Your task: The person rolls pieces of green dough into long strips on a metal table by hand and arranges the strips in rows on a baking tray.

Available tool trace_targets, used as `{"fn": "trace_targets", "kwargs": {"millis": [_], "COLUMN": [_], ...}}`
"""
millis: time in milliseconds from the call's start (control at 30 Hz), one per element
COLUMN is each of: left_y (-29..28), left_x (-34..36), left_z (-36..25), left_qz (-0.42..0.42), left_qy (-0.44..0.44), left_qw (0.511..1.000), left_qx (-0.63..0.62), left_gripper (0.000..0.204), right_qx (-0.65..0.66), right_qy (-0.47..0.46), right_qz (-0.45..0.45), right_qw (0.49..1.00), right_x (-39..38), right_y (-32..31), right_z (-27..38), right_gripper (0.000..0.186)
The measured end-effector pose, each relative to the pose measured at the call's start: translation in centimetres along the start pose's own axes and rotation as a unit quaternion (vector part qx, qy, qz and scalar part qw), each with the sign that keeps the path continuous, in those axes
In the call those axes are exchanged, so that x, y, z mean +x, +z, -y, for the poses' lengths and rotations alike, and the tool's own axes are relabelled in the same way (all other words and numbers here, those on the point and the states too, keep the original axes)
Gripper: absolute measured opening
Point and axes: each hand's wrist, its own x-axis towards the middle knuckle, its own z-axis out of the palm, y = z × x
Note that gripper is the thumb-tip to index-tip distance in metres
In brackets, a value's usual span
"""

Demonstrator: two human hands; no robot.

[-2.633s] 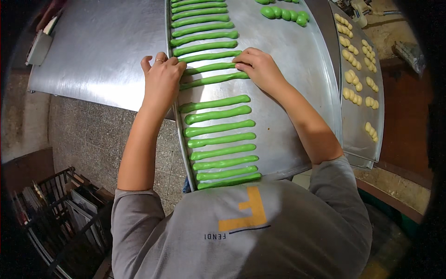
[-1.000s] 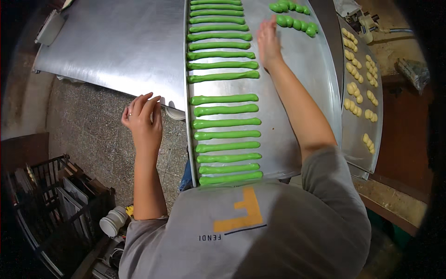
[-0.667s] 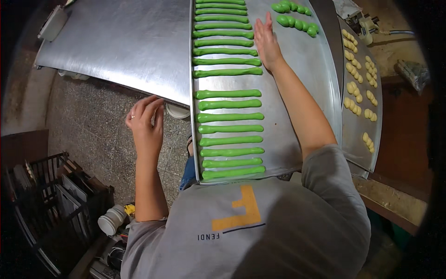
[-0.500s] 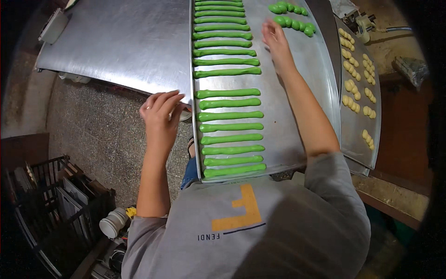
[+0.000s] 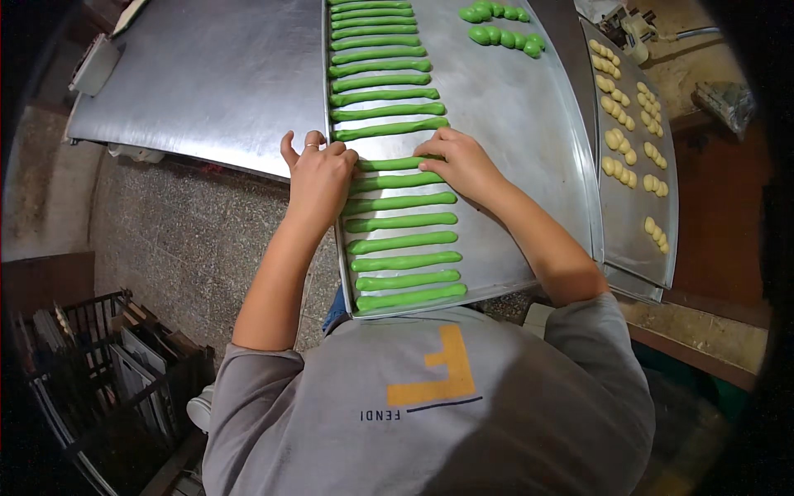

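Observation:
Green dough ropes lie in a long column along the left side of a metal tray (image 5: 517, 149). My left hand (image 5: 321, 174) pinches the left end of one dough rope (image 5: 389, 164), just below a gap in the column. The right end of that same rope is between the fingers of my right hand (image 5: 459, 164). It still lies on or very close to the tray. Further ropes, such as the green dough rope (image 5: 401, 221), lie nearer to me. Two knobbly twisted green dough pieces (image 5: 506, 39) rest at the tray's far right.
On the right, a second tray (image 5: 624, 231) carries several pale twisted dough pieces (image 5: 618, 142). A metal table (image 5: 207, 74) extends at the left, with a white container (image 5: 97, 66) at its far edge. A black crate (image 5: 107, 372) stands on the floor at lower left.
My right hand has come down from beside the twisted pieces to the rope's right end. My left hand has moved right onto its left end. Both now grip it.

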Motion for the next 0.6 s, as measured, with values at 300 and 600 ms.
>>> {"fn": "trace_targets", "kwargs": {"millis": [300,600], "left_y": [-1.8,1.5], "left_x": [1.0,0.8], "left_z": [0.6,0.9], "left_qz": [-0.199,-0.167], "left_qy": [0.021,0.035], "left_qw": [0.978,0.983], "left_qx": [-0.054,-0.068], "left_gripper": [0.01,0.009], "right_qx": [0.052,-0.01], "right_qy": [0.008,-0.036], "right_qz": [-0.124,-0.137], "right_qw": [0.991,0.99], "right_x": [1.3,0.6], "right_y": [-2.4,-0.1], "right_z": [0.7,-1.4], "right_gripper": [0.011,0.01]}}
